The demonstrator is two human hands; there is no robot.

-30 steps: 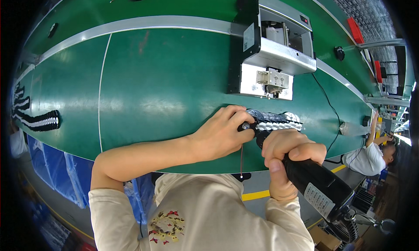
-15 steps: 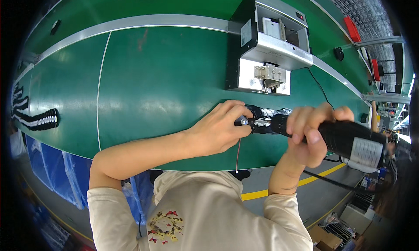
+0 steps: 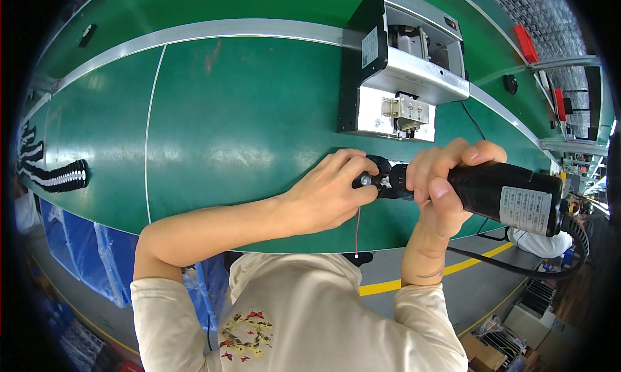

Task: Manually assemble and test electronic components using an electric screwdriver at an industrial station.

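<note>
My left hand (image 3: 330,192) is closed around a small black part (image 3: 383,186) with a shiny round metal end. A thin red wire (image 3: 358,233) hangs from beside that hand over the green bench. My right hand (image 3: 443,184) grips a black electric screwdriver (image 3: 485,186) with a white label. The tool lies nearly level, its nose pointing left at the black part, close to my left fingertips. I cannot tell whether the bit touches the part. Fingers and tool hide much of the part and whatever lies behind it.
A black and silver box-shaped machine (image 3: 420,81) with a metal block on its front stands just beyond my hands. Black-and-white strips (image 3: 61,178) lie at the bench's far left. A thick cable (image 3: 517,266) loops from the screwdriver's rear. Blue plastic-covered items (image 3: 84,255) stand below the left edge.
The screwdriver and my right hand have shifted left, bringing the tool's nose closer to the part. My left hand stays almost where it was. The view has shifted slightly.
</note>
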